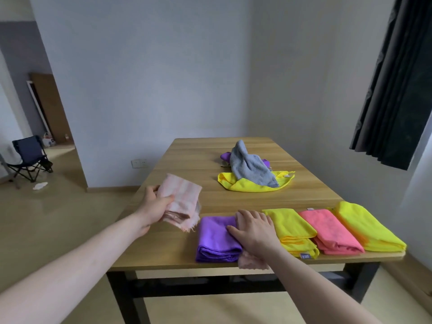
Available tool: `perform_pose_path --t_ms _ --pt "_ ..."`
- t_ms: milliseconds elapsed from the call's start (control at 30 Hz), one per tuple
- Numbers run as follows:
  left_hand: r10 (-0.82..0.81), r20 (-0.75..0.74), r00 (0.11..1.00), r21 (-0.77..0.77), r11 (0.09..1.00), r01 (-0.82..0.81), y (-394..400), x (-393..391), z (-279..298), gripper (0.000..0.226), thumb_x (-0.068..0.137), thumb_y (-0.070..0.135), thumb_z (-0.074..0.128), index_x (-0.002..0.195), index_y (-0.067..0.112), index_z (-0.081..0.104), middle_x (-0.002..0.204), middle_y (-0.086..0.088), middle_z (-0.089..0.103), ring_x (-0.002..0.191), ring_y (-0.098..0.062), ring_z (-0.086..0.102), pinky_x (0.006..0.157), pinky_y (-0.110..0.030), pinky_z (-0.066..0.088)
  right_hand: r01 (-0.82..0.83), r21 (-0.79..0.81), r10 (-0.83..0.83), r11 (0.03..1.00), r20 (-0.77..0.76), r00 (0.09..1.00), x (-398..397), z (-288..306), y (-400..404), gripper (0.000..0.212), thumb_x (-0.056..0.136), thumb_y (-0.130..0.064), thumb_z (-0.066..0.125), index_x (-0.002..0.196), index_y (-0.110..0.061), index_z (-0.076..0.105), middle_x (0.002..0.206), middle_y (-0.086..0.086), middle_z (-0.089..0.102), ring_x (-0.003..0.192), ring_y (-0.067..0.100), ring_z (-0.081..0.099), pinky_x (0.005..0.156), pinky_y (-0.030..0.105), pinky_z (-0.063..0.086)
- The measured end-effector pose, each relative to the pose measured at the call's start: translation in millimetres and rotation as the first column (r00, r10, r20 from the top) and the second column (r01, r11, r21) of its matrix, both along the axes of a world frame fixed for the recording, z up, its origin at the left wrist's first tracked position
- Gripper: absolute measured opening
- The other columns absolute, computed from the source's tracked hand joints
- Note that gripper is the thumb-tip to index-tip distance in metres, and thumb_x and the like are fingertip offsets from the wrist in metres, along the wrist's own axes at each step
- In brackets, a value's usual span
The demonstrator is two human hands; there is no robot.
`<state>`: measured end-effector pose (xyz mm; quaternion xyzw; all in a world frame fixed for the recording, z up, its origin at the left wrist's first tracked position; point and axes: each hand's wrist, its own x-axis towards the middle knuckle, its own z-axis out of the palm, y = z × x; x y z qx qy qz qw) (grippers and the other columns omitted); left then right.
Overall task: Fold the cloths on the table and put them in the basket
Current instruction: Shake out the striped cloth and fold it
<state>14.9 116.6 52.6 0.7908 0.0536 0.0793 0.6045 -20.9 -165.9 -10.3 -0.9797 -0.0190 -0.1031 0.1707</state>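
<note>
While I read the scene: my left hand [156, 208] holds a folded pale pink cloth [181, 199] above the near left part of the worktop [187, 157], so the coming move turns on where that cloth goes.
Left hand: fingers and thumb curled round the pink cloth, gripping it at its left edge; the cloth is lifted, its frayed lower end hanging just beside the purple cloth [216, 238].
Right hand [253, 231]: flat, fingers straight, pressing on the right part of the folded purple cloth at the near edge.
Row of folded cloths: purple, then a yellow cloth [293, 230], a coral cloth [332, 231] and a second yellow cloth [364, 228], lying side by side to the right of my hands, each with its long axis running away from me.
Which hand is nearer: the right is on the row; the left hangs just left of it.
Unfolded pile: a grey cloth [249, 166] draped over a loose yellow cloth [252, 184], well apart from both hands, toward the far side and right of centre.
Hidden: a pink scrap [251, 261] shows under my right wrist at the worktop edge; I cannot tell what it belongs to. Something purple lies behind the grey cloth, mostly covered.
Basket: not in view, so I cannot judge which way the folded cloths must travel.
My judgement: the pink cloth probably joins the row's left end.
</note>
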Motion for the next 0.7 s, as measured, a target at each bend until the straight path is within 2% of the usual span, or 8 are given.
perform_pose_path --t_ms 33,133,267,367,500,533,633,700 --pt "-0.009 -0.017 1.0 0.016 1.0 0.009 0.4 -5.2 -4.7 0.056 0.097 0.018 0.067 0.141 0.011 0.033 0.124 -0.005 0.053 0.094 -0.012 0.062 0.071 -0.028 0.051 0.001 -0.002 -0.001 1.0 -0.001 1.0 -0.3 0.6 -0.2 0.058 0.088 -0.071 0.044 0.129 -0.031 0.054 0.139 0.0 0.055 0.131 0.028 0.044 0.111 0.044 0.03" --pt "-0.055 -0.107 0.993 0.04 0.997 0.06 4.1 -16.1 -19.6 0.066 0.096 0.018 0.068 0.147 0.016 0.026 0.132 -0.009 0.052 0.104 -0.028 0.067 0.088 -0.045 0.058 -0.001 -0.012 0.001 1.0 -0.005 1.0 -1.4 1.9 0.9 0.058 0.088 -0.071 0.043 0.129 -0.03 0.053 0.139 0.0 0.055 0.131 0.028 0.044 0.111 0.044 0.03" --pt "-0.065 -0.215 0.974 0.258 0.959 0.121 4.7 -32.6 -30.7 0.074 0.097 0.019 0.062 0.154 0.017 0.015 0.143 -0.014 0.045 0.103 -0.021 0.061 0.089 -0.038 0.052 -0.006 -0.016 0.006 1.0 -0.005 1.0 -2.6 2.2 1.7 0.059 0.089 -0.071 0.042 0.129 -0.03 0.053 0.139 0.0 0.055 0.13 0.027 0.045 0.111 0.044 0.03" --pt "-0.043 -0.231 0.972 0.535 0.829 0.163 4.9 -41.5 -36.4 0.082 0.092 0.028 0.061 0.157 0.021 0.011 0.161 -0.011 0.026 0.133 -0.031 0.046 0.099 -0.037 0.043 -0.009 -0.015 0.009 1.0 0.002 1.0 -3.0 2.3 1.5 0.059 0.089 -0.071 0.042 0.13 -0.03 0.053 0.139 0.0 0.055 0.131 0.027 0.045 0.111 0.045 0.031" --pt "-0.014 -0.157 0.987 0.841 0.522 0.141 1.8 -46.0 -34.6 0.081 0.089 0.052 0.055 0.156 0.028 0.016 0.162 -0.002 0.009 0.144 -0.034 0.031 0.116 -0.046 0.031 -0.013 -0.019 0.013 1.0 0.011 1.0 -3.1 2.6 1.6 0.058 0.09 -0.069 0.043 0.13 -0.028 0.053 0.14 0.001 0.055 0.131 0.028 0.045 0.112 0.045 0.03" --pt "-0.055 -0.134 0.989 0.856 0.496 0.144 -0.2 -45.6 -33.2 0.078 0.091 0.053 0.052 0.157 0.03 0.018 0.164 0.002 0.006 0.147 -0.033 0.026 0.118 -0.047 0.027 -0.015 -0.019 0.015 1.0 0.013 1.0 -3.1 2.6 1.5 0.059 0.09 -0.069 0.043 0.13 -0.028 0.053 0.14 0.001 0.055 0.131 0.027 0.045 0.112 0.045 0.03" --pt "-0.255 -0.161 0.953 0.815 0.511 0.274 -11.2 -39.6 -32.8 0.067 0.097 0.054 0.045 0.158 0.036 0.023 0.169 0.009 0.002 0.155 -0.025 0.007 0.125 -0.046 0.014 -0.015 -0.017 0.015 1.0 0.008 1.0 -3.3 1.5 1.1 0.059 0.091 -0.07 0.042 0.131 -0.029 0.053 0.14 0.001 0.054 0.131 0.027 0.044 0.112 0.045 0.03" --pt "-0.31 -0.196 0.93 0.813 0.479 0.331 -21.4 -35.5 -35.9 0.069 0.097 0.064 0.033 0.159 0.036 0.022 0.17 0.009 0.003 0.157 -0.018 -0.002 0.127 -0.044 0.005 -0.013 -0.016 0.013 1.0 0.005 1.0 -3.0 0.6 0.9 0.059 0.09 -0.071 0.042 0.131 -0.03 0.052 0.14 0.0 0.054 0.131 0.027 0.044 0.112 0.045 0.029"
